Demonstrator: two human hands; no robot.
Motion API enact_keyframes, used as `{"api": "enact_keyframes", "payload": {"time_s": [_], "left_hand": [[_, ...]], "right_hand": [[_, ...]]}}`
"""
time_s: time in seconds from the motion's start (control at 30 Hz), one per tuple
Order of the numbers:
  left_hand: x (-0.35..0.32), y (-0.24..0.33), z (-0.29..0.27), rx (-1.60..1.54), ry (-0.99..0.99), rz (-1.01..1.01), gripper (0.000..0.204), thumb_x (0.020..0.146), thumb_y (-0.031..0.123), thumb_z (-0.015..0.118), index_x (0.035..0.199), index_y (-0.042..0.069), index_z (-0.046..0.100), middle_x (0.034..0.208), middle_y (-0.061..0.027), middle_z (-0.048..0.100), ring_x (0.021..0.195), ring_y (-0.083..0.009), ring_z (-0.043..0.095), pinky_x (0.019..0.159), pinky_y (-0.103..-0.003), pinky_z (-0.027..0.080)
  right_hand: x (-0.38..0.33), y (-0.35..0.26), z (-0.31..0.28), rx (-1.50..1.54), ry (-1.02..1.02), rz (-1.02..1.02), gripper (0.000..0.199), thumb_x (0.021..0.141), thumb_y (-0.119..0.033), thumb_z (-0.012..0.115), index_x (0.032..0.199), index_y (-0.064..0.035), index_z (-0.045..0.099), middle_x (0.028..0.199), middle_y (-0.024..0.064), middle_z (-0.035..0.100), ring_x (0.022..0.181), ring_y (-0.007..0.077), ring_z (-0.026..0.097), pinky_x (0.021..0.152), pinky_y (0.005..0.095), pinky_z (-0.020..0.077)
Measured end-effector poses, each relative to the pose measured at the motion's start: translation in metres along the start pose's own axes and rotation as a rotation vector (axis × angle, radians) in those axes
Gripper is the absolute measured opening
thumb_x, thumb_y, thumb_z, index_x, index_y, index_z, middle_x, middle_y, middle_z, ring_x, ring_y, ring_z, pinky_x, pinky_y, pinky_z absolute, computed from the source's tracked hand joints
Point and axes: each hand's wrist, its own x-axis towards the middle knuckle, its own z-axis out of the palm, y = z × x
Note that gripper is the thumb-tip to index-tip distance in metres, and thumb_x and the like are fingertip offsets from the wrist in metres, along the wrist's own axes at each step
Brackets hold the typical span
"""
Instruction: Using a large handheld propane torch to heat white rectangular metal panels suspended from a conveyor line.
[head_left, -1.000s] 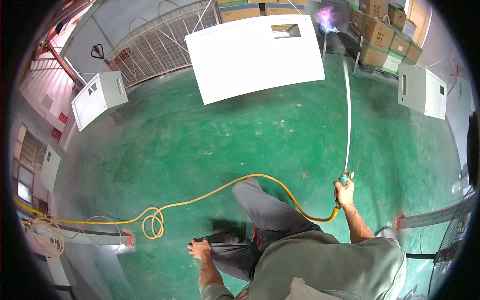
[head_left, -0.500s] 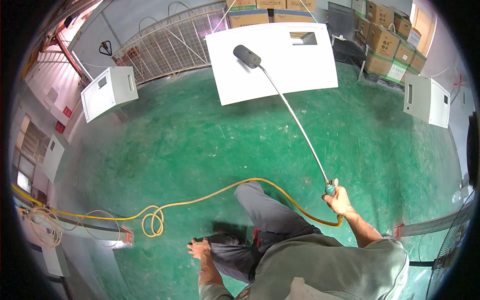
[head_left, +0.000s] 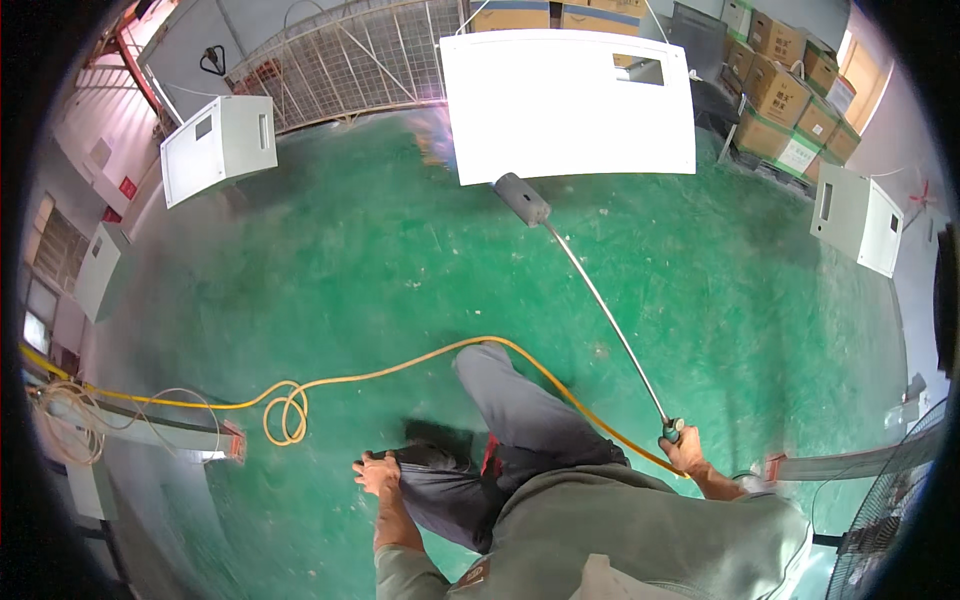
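My right hand grips the handle of a gas torch with a long metal tube and a dark, cylindrical burner head. That head lies just below the lower edge of a hanging white sheet-metal panel with a rectangular cutout. A faint purple and orange flame shows by the panel's left edge. From the torch handle a yellow hose runs over my knee and away to the left, with a loop in it. My left hand rests on my bent left leg, fingers spread, holding nothing.
White metal housings hang at the left and right. Behind the panel stands a wire-mesh frame. Cardboard boxes are stacked at the far right. A black mesh fan guard is close by my right side, above the green floor.
The burner head has dropped from in front of the panel to below its lower edge. My right hand has moved slightly lower. The whole view has shifted; my left hand stays on my leg.
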Motion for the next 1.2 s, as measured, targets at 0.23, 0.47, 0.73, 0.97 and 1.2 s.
{"api": "enact_keyframes", "payload": {"time_s": [0.23, 0.47, 0.73, 0.97, 1.2], "left_hand": [[0.007, -0.008, 0.008, -0.015, -0.002, 0.002, 0.063, 0.080, 0.046, 0.076, 0.135, 0.022, 0.058, 0.145, -0.0115, 0.040, 0.129, -0.0409, 0.044, 0.099, -0.058, 0.047], [-0.003, -0.003, -0.001, -0.051, -0.002, 0.008, 0.065, 0.080, 0.047, 0.075, 0.136, 0.020, 0.057, 0.146, -0.0122, 0.040, 0.129, -0.0414, 0.044, 0.100, -0.059, 0.046], [-0.005, -0.002, -0.006, -0.051, -0.018, -0.019, 0.065, 0.079, 0.047, 0.075, 0.136, 0.021, 0.057, 0.146, -0.0117, 0.040, 0.130, -0.0402, 0.043, 0.101, -0.057, 0.046], [-0.006, -0.001, -0.013, -0.045, -0.037, -0.036, 0.065, 0.079, 0.046, 0.075, 0.137, 0.021, 0.057, 0.147, -0.0111, 0.039, 0.131, -0.0401, 0.041, 0.103, -0.057, 0.045], [-0.004, 0.006, -0.023, -0.032, -0.062, -0.017, 0.062, 0.081, 0.043, 0.072, 0.136, 0.019, 0.058, 0.146, -0.0118, 0.039, 0.131, -0.0396, 0.041, 0.104, -0.056, 0.044]], "right_hand": [[0.015, 0.014, 0.019, 0.074, 0.018, -0.001, 0.014, 0.078, -0.010, 0.066, 0.083, 0.0017, 0.060, 0.060, 0.0160, 0.057, 0.055, 0.0285, 0.057, 0.058, 0.0402, 0.0483], [0.048, 0.037, 0.028, -0.055, 0.033, 0.014, 0.021, 0.074, -0.011, 0.069, 0.083, 0.0043, 0.059, 0.067, 0.0177, 0.061, 0.061, 0.0296, 0.059, 0.064, 0.0429, 0.0502], [0.070, 0.037, 0.045, -0.097, 0.096, 0.034, 0.025, 0.074, -0.015, 0.071, 0.084, 0.0051, 0.061, 0.071, 0.0224, 0.065, 0.068, 0.0391, 0.064, 0.070, 0.0467, 0.0525], [0.076, 0.012, 0.066, -0.025, 0.020, 0.011, 0.020, 0.073, -0.013, 0.069, 0.077, 0.0011, 0.056, 0.064, 0.0150, 0.062, 0.060, 0.0278, 0.062, 0.061, 0.0428, 0.0505], [0.122, -0.076, 0.089, 0.102, -0.183, -0.048, 0.018, 0.076, -0.015, 0.070, 0.077, -0.0017, 0.058, 0.056, 0.0059, 0.058, 0.051, 0.0179, 0.060, 0.051, 0.0375, 0.0485]]}}
